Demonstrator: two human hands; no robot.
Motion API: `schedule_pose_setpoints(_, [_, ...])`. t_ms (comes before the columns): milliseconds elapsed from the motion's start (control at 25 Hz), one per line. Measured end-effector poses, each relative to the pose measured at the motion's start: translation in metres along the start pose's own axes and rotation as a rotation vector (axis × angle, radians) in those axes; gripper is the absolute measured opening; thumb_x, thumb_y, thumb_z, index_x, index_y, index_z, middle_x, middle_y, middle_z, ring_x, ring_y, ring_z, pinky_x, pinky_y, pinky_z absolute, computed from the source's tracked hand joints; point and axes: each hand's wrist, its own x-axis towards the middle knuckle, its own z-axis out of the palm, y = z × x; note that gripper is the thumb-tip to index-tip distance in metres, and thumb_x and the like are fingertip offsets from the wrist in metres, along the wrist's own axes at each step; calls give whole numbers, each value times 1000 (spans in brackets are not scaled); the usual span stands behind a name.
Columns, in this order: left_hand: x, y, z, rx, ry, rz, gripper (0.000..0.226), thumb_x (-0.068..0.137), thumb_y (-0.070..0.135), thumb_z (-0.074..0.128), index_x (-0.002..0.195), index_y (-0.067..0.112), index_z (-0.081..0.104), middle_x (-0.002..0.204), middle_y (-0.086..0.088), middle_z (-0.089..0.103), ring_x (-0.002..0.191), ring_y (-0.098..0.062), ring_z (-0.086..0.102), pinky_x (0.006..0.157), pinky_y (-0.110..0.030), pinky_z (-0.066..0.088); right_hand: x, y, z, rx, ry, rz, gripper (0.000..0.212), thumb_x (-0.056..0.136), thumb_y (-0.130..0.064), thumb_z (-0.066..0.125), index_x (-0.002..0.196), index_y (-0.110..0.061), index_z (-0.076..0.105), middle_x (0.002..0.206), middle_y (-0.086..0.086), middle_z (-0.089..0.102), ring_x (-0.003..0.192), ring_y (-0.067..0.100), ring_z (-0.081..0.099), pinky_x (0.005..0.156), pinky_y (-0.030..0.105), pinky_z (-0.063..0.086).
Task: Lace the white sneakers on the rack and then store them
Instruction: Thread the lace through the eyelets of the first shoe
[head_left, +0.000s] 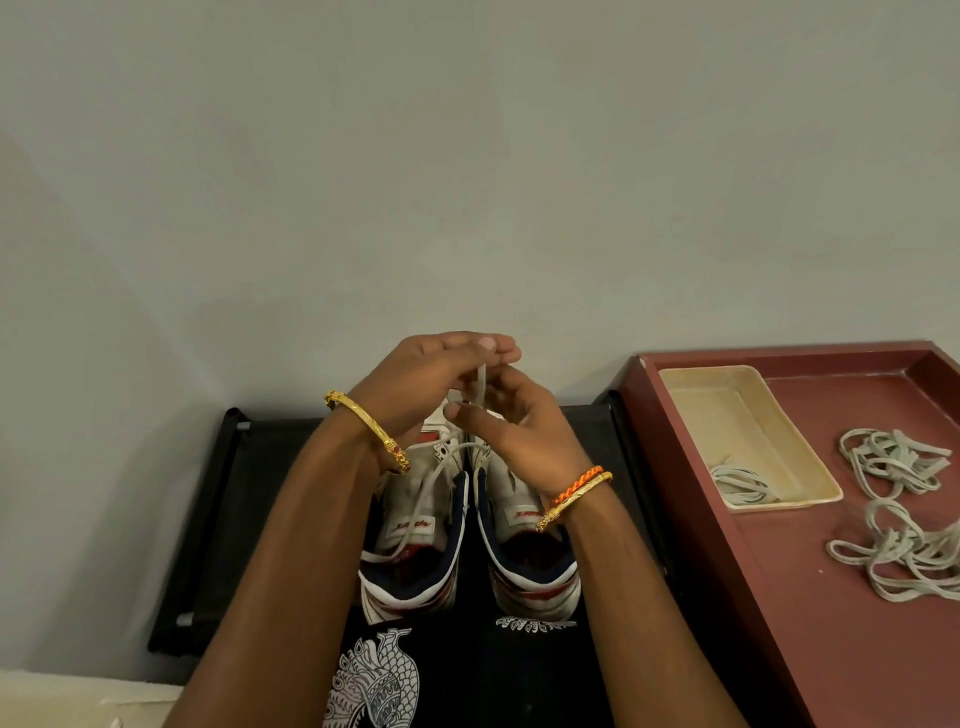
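2 white sneakers sit side by side on the black rack (249, 467), heels toward the camera: left sneaker (415, 551), right sneaker (524, 551), touching or nearly so along their inner sides. Both have navy collars and red trim.

Left hand (421, 379) is raised above the toe end of the sneakers, fingers curled, pinching the upper end of a white lace (480, 387). Right hand (514, 421) is just beside and below it, fingers curled around the same lace, thumb pointing left. The hands touch or almost touch at the fingertips. A slack length of lace (410, 525) runs down over the left sneaker's tongue into its opening; which eyelets it passes through cannot be told.

Gold bangle (369, 431) on the left wrist; orange braided band plus gold bangle (576, 491) on the right wrist.

Right of the rack, touching its edge: a dark red tray (779, 597). Inside it, at the end nearest the rack, a cream shallow dish (727, 410) holding 1 coiled lace (737, 486). Further from the rack, 2 loose lace bundles (893, 460) and (904, 558) lie on the tray floor.

Behind the rack, a plain grey wall (467, 156).
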Motion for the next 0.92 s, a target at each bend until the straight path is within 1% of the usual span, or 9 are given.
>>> schedule_pose_setpoints(80, [-5, 6, -2, 30, 67, 32, 24, 96, 9, 45, 111, 9, 64, 111, -3, 68, 94, -10, 64, 73, -13, 51, -4, -12, 3, 86, -6, -29, 11, 89, -4, 60, 95, -11, 66, 78, 3, 67, 75, 12, 66, 68, 21, 54])
schedule_pose_setpoints(200, [-2, -3, -17, 129, 356, 83, 24, 92, 3, 52, 107, 14, 66, 106, 3, 68, 98, -6, 60, 90, -15, 45, -5, -20, -24, 84, 57, -19, 14, 91, -5, 56, 86, -10, 68, 60, -4, 62, 53, 6, 55, 55, 17, 48])
schedule_pose_setpoints(240, [-1, -9, -24, 189, 470, 92, 22, 90, 5, 56, 107, 13, 68, 102, 6, 67, 94, -3, 59, 89, -10, 44, -5, -20, -37, 46, 93, -10, 13, 90, -5, 57, 86, -10, 68, 59, -6, 62, 50, 4, 53, 54, 16, 47])
schedule_pose_setpoints(320, [0, -27, -38, 309, 635, 66, 22, 87, 12, 64, 108, 10, 70, 99, 7, 65, 88, -3, 57, 80, -7, 41, -7, -14, -60, -48, 166, 33, 11, 89, -6, 59, 89, -8, 70, 59, -6, 64, 49, 2, 52, 54, 15, 48])
schedule_pose_setpoints(440, [2, -55, -52, 333, 748, -23, 21, 87, 13, 64, 106, 6, 70, 97, 0, 68, 96, -16, 60, 86, -23, 40, -8, 5, -77, -201, 290, 134, 7, 87, -9, 64, 85, -9, 71, 63, -2, 64, 51, 2, 54, 51, 10, 47])
schedule_pose_setpoints(520, [3, -68, -54, 292, 834, -81, 19, 89, 12, 62, 105, 5, 70, 94, -4, 68, 95, -20, 60, 85, -26, 41, -5, 18, -83, -304, 391, 186, 6, 84, -17, 69, 82, -12, 71, 66, 0, 62, 55, 8, 52, 50, 14, 46])
schedule_pose_setpoints(640, [5, -83, -62, 263, 991, -219, 24, 93, 18, 56, 112, 6, 65, 107, -10, 66, 93, -20, 54, 82, -30, 39, 0, 33, -94, -352, 523, 251, 13, 81, -23, 72, 87, -10, 72, 71, 0, 62, 59, 12, 51, 54, 20, 41])
schedule_pose_setpoints(760, [7, -92, -73, 197, 1040, -362, 31, 96, 17, 48, 122, 2, 56, 115, -16, 61, 104, -31, 56, 83, -36, 41, 4, 43, -100, -345, 526, 270, 13, 88, -15, 64, 95, -6, 71, 74, 0, 64, 67, 11, 57, 62, 21, 47])
schedule_pose_setpoints(920, [10, -99, -73, 136, 1070, -443, 32, 94, 11, 47, 124, 0, 48, 117, -20, 57, 89, -29, 52, 79, -38, 43, 7, 46, -100, -175, 476, 272, 14, 90, 1, 56, 100, 1, 67, 78, 6, 67, 68, 12, 64, 58, 14, 54])
